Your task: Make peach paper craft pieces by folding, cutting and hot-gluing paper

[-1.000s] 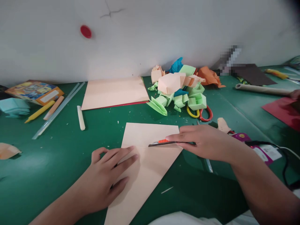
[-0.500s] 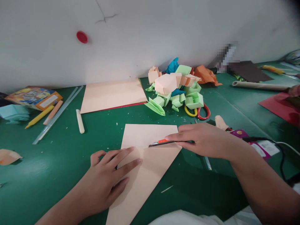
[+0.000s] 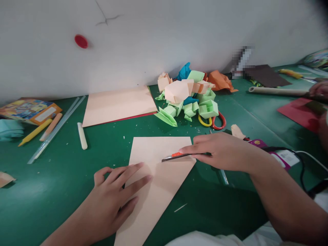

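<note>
A folded sheet of pale peach paper [image 3: 153, 201] lies on the green table in front of me. My left hand [image 3: 116, 194] rests on its left part, fingers spread and pressing down. My right hand [image 3: 220, 150] is closed around a utility knife [image 3: 176, 155] with an orange part and a dark edge. The knife lies low over the paper, its tip pointing left along a horizontal crease or edge. Part of the handle is hidden under my fingers. A thin paper sliver [image 3: 180, 207] sits to the right of the sheet.
Behind are stacked peach sheets [image 3: 118, 106], crumpled and folded papers [image 3: 179, 92] and scissors [image 3: 218, 120]. Crayons [image 3: 36, 132], clear sticks [image 3: 56, 131] and a white stick [image 3: 82, 136] lie left. At right, another person's hand [image 3: 319, 89] is near red paper [image 3: 297, 111].
The view has turned slightly to the right, so the background sits further left. My hands, the knife and the sheet keep nearly the same places relative to each other.
</note>
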Available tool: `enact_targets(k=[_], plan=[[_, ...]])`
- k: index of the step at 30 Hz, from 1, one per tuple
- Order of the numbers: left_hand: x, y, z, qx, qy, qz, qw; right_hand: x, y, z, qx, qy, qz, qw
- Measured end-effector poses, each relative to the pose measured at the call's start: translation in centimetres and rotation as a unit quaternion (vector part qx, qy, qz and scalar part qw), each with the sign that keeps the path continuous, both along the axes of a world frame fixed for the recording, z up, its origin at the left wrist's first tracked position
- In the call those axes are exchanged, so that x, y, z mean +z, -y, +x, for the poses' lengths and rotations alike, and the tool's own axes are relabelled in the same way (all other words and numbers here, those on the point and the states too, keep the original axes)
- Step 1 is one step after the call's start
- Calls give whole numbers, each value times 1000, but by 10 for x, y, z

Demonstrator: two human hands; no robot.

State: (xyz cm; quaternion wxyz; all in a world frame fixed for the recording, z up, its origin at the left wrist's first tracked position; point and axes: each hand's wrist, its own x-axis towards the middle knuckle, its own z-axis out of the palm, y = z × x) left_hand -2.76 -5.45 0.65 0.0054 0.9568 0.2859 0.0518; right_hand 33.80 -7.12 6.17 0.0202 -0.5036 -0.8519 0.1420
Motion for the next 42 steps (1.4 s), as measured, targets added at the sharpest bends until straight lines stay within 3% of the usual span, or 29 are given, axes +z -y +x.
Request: enact_targets(k=[42], plan=[[-2, -3, -1, -8, -15, -6, 1000, 16, 0, 11, -34, 14, -68, 997]])
